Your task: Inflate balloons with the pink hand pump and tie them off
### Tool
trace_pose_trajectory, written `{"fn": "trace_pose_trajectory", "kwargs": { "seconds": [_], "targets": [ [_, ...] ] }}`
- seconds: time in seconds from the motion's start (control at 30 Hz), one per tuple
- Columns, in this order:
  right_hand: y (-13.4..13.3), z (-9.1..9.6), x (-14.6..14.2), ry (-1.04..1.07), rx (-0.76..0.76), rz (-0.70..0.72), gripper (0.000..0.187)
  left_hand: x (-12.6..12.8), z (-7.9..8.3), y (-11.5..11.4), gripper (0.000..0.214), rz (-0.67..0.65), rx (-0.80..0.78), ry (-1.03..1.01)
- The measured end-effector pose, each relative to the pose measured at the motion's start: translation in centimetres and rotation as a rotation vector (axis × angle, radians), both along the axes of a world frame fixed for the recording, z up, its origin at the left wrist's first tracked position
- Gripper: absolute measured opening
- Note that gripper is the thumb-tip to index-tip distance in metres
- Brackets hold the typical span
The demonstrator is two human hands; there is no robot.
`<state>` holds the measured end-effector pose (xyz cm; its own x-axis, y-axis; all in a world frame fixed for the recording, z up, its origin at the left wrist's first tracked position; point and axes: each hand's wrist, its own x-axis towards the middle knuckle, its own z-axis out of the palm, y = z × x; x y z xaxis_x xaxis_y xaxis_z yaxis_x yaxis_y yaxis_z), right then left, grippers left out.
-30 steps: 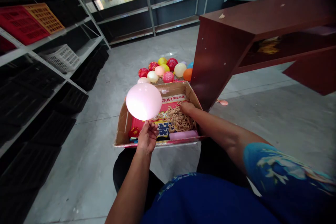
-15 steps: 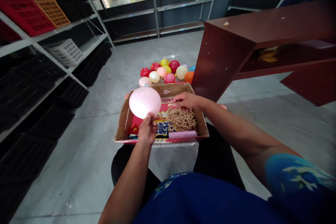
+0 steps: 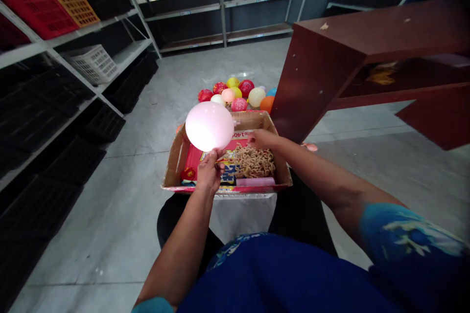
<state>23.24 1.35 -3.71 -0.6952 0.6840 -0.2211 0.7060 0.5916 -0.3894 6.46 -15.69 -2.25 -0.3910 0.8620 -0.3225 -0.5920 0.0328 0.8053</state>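
A pale pink balloon [image 3: 209, 126] stands inflated above the left half of a cardboard box [image 3: 172, 164]. My left hand [image 3: 210, 172] pinches it from below, at its neck. My right hand [image 3: 261, 139] is over the box's right half with the fingers curled together; whatever is between them is too small to make out. Just under it lies a heap of tan, curly, cord-like strands [image 3: 255, 161]. A lilac strip [image 3: 256, 182] runs along the box's near side. Red packaging with printed letters [image 3: 193, 156] covers part of the bottom, and a small red balloon [image 3: 188, 173] lies at the left.
Several coloured balloons [image 3: 239, 104] lie on the floor behind the box. A dark red wooden desk [image 3: 312, 78] stands close on the right, with a peach-coloured piece [image 3: 311, 146] near its base. Shelves with black crates and a white basket [image 3: 93, 64] line the left.
The pink balloon and my left hand have moved slightly up and right. My right hand has risen a little from the tan strands, its fingers more curled. The view has shifted slightly.
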Motion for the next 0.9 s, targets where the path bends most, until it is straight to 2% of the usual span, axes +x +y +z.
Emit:
{"fn": "trace_pose_trajectory", "kwargs": {
  "seconds": [0.1, 0.2, 0.3, 0.4, 0.5, 0.6, 0.67, 0.8, 0.9],
  "targets": [
    [1.0, -2.2, 1.1, -0.252, 0.133, -0.027, 0.017, -0.1, -0.5, -0.2, 0.030, 0.008, -0.012, -0.009],
    [1.0, -3.7, 1.6, -0.397, 0.230, 0.010, 0.021, 0.0, -0.8, -0.2, 0.031, 0.016, -0.030, -0.022],
    [0.7, -4.8, 1.6, -0.480, 0.259, 0.064, 0.021, 0.1, -1.1, -0.1, 0.032, 0.007, -0.044, -0.029],
    [1.0, -5.0, 1.5, -0.527, 0.247, 0.084, 0.019, 0.0, -1.3, -0.2, 0.032, -0.003, -0.051, -0.027],
    [2.1, -3.9, 1.8, -0.506, 0.215, 0.097, 0.015, -0.3, -1.4, -0.4, 0.031, -0.005, -0.061, -0.038],
    [3.4, -1.4, 2.4, -0.440, 0.164, 0.124, 0.016, -0.5, -1.4, -0.4, 0.029, -0.008, -0.070, -0.070],
    [3.8, 0.6, 2.8, -0.291, 0.085, 0.126, 0.018, -0.5, -1.3, -0.4, 0.027, 0.002, -0.086, -0.092],
    [2.6, 3.9, 2.8, 0.195, -0.242, 0.014, 0.010, -0.1, -1.3, 0.0, 0.027, 0.007, -0.093, -0.125],
    [0.6, 5.3, 1.9, 0.391, -0.479, -0.037, 0.008, 0.0, -1.5, 0.2, 0.028, 0.009, -0.077, -0.123]
  ]
}}
